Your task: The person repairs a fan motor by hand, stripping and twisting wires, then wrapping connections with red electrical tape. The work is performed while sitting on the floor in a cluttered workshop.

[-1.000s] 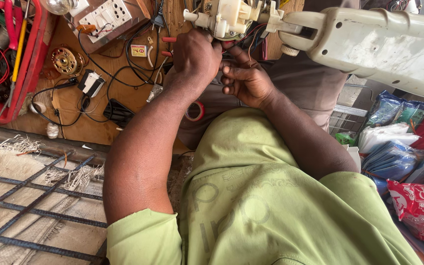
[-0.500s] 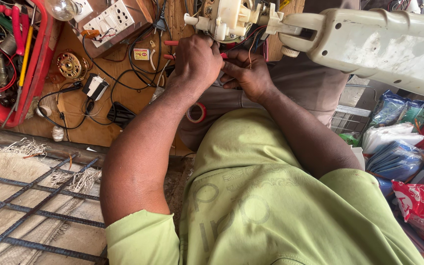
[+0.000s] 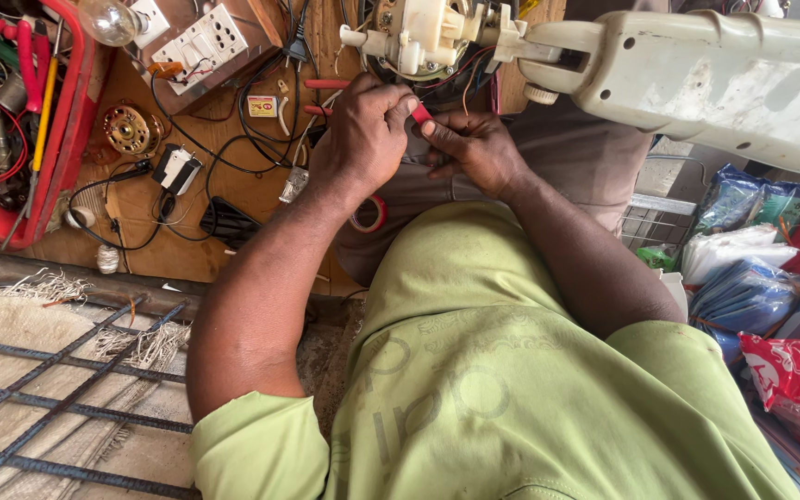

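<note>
Hands: left hand (image 3: 363, 134) and right hand (image 3: 474, 148) meet fingertip to fingertip, both pinching a short strip of red tape (image 3: 421, 113) just below the off-white appliance (image 3: 696, 74) lying across the lap. Judgement — keep the strip taut and fingertips close for a clean wrap. Beyond: red tape roll (image 3: 368, 215), wooden counter (image 3: 233, 185) with socket board (image 3: 198, 42), bulb (image 3: 108, 18), red tool tray (image 3: 71, 111).

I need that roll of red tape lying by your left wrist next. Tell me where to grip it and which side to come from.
Judging by its pose, pinch the red tape roll across its exposed rim, one finger through the open centre. It looks to lie flat beside the left hand. Come from the wooden board side, since the forearm covers its other edge.
</note>
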